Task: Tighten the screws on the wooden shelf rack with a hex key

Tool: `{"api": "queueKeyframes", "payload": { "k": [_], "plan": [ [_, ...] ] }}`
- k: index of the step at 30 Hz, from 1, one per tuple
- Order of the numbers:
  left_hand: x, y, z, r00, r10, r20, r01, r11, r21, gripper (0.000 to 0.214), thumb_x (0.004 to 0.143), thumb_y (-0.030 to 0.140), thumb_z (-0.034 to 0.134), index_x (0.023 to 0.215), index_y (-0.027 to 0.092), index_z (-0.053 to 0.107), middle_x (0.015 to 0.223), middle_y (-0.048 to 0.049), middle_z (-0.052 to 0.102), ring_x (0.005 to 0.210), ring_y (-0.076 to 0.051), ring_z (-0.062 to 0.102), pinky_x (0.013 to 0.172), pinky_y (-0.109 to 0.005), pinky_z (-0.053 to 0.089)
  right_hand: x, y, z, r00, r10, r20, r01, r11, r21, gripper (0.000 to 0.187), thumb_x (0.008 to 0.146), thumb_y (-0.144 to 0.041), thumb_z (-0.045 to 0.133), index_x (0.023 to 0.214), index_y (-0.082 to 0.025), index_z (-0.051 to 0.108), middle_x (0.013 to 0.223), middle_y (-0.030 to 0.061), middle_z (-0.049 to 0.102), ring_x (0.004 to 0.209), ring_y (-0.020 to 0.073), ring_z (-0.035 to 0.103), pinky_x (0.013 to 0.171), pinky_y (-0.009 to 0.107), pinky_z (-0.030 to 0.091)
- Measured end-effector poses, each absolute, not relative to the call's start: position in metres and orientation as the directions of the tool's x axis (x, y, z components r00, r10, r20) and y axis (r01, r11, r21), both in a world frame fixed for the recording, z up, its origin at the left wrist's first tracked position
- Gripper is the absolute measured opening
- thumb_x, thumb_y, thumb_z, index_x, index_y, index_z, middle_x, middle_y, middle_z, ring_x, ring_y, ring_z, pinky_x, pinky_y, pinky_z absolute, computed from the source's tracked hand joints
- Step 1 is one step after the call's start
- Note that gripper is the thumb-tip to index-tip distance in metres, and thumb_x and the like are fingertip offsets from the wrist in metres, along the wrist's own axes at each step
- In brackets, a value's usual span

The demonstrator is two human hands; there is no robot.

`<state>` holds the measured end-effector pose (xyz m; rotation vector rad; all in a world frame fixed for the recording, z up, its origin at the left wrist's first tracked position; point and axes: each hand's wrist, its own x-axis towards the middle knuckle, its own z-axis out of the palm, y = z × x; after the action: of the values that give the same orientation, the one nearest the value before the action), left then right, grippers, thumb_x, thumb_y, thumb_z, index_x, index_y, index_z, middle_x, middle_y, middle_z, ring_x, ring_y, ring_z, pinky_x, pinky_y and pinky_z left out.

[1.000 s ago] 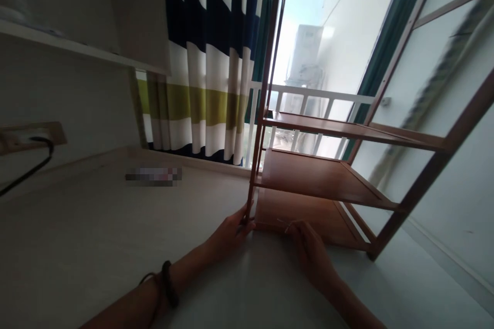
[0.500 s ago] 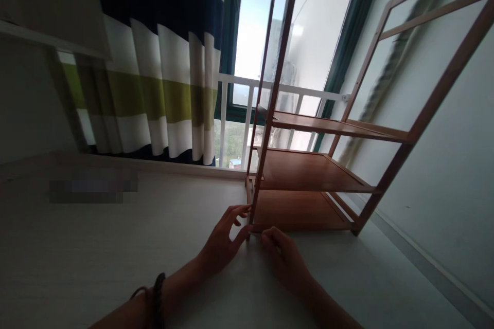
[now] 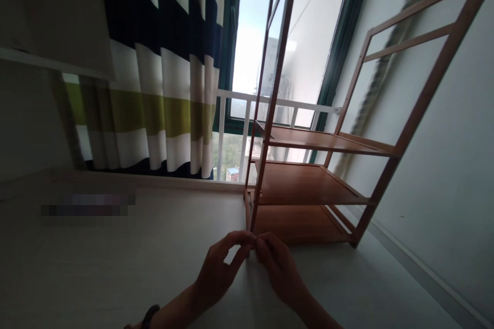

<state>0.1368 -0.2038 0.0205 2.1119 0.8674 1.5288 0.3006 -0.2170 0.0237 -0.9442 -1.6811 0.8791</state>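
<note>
A reddish-brown wooden shelf rack [image 3: 304, 180] stands ahead, with several boards between slanting side frames. At the foot of its near left post, my left hand [image 3: 222, 264] is closed in a pinch, thumb and forefinger meeting beside the wood. Tight against those fingertips, my right hand [image 3: 280, 267] is closed too, its thumb pressed on the curled forefinger. Whatever small thing sits between the fingers is hidden. Both hands partly cover the rack's bottom left corner. A dark bracelet [image 3: 150, 313] circles my left wrist.
Behind the rack are a white railing [image 3: 246, 139] and a window. A striped curtain [image 3: 165, 87] hangs to the left. Pale floor [image 3: 154, 257] lies around the hands, and a white wall [image 3: 455, 175] rises on the right. A blurred-out patch covers something on the left floor.
My left hand's fingers have closed into a pinch and met the right hand's fingertips. The thin piece that showed between the hands is now hidden. The whole view has shifted slightly.
</note>
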Motion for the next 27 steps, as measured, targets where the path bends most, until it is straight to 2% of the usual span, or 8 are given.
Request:
{"api": "queueKeyframes", "payload": {
  "k": [5,8,11,14,18,22,24,27],
  "plan": [
    [0.124,-0.205,0.065,0.220,0.533,0.817,0.198,-0.845,0.497,0.015,0.084,0.009,0.056,0.090,0.022,0.058,0.085,0.0012,0.065,0.081,-0.011,0.064,0.074,-0.021,0.050,0.283,-0.221,0.064,-0.252,0.861,0.442,0.131,0.483,-0.866,0.033,0.093,-0.040,0.040,0.079,-0.014,0.054,0.059,-0.0026,0.046,0.055,0.0081,0.041,0.054,0.021,0.033],
    [0.123,-0.207,0.092,0.104,0.585,0.804,0.118,-0.810,0.574,0.009,0.089,0.015,0.047,0.094,0.022,0.051,0.087,-0.0006,0.066,0.082,-0.013,0.064,0.075,-0.026,0.052,0.276,-0.223,0.096,-0.263,0.833,0.487,0.153,0.534,-0.831,0.027,0.092,-0.038,0.044,0.087,-0.015,0.057,0.065,-0.0003,0.055,0.060,0.0096,0.050,0.058,0.021,0.038],
    [0.122,-0.203,0.122,0.013,0.624,0.782,0.021,-0.782,0.623,0.005,0.093,0.021,0.040,0.095,0.021,0.045,0.076,0.0019,0.065,0.074,-0.012,0.063,0.074,-0.028,0.052,0.277,-0.227,0.127,-0.297,0.807,0.511,0.245,0.581,-0.776,0.023,0.091,-0.034,0.046,0.099,-0.017,0.059,0.076,0.0022,0.063,0.069,0.0125,0.057,0.063,0.023,0.042],
    [0.120,-0.197,0.155,-0.045,0.630,0.776,0.009,-0.776,0.631,0.007,0.092,0.026,0.044,0.094,0.020,0.047,0.064,0.0053,0.057,0.060,-0.010,0.057,0.064,-0.025,0.049,0.283,-0.235,0.155,-0.305,0.788,0.534,0.344,0.615,-0.710,0.023,0.090,-0.035,0.047,0.087,-0.017,0.061,0.076,0.0022,0.064,0.069,0.0123,0.056,0.063,0.023,0.042],
    [0.123,-0.189,0.187,-0.045,0.684,0.728,0.075,-0.725,0.685,0.015,0.086,0.032,0.054,0.093,0.018,0.056,0.057,0.0066,0.050,0.052,-0.008,0.047,0.052,-0.019,0.039,0.290,-0.241,0.184,-0.185,0.762,0.620,0.346,0.641,-0.685,0.023,0.089,-0.036,0.050,0.083,-0.017,0.061,0.069,0.0005,0.062,0.064,0.0110,0.056,0.059,0.021,0.043],
    [0.129,-0.183,0.190,-0.053,0.713,0.699,0.148,-0.687,0.712,0.023,0.086,0.039,0.053,0.093,0.019,0.060,0.065,0.0042,0.055,0.054,-0.008,0.045,0.050,-0.020,0.036,0.300,-0.233,0.194,-0.012,0.679,0.734,0.386,0.680,-0.623,0.020,0.089,-0.034,0.051,0.085,-0.017,0.061,0.068,-0.0002,0.060,0.064,0.0104,0.056,0.059,0.021,0.044],
    [0.127,-0.180,0.187,0.033,0.719,0.695,0.274,-0.675,0.685,0.023,0.085,0.040,0.053,0.090,0.018,0.062,0.071,0.0021,0.060,0.060,-0.010,0.051,0.056,-0.021,0.039,0.307,-0.226,0.193,0.014,0.658,0.753,0.432,0.675,-0.598,0.019,0.089,-0.033,0.051,0.086,-0.017,0.061,0.070,0.0002,0.061,0.066,0.0110,0.057,0.061,0.021,0.044],
    [0.115,-0.177,0.184,0.225,0.749,0.623,0.409,-0.653,0.638,0.026,0.085,0.042,0.051,0.089,0.019,0.064,0.074,0.0009,0.063,0.064,-0.012,0.054,0.058,-0.022,0.040,0.317,-0.215,0.187,-0.064,0.698,0.713,0.496,0.642,-0.584,0.019,0.088,-0.034,0.052,0.087,-0.017,0.062,0.074,0.0018,0.064,0.069,0.0130,0.060,0.062,0.023,0.045]
  ]
}}
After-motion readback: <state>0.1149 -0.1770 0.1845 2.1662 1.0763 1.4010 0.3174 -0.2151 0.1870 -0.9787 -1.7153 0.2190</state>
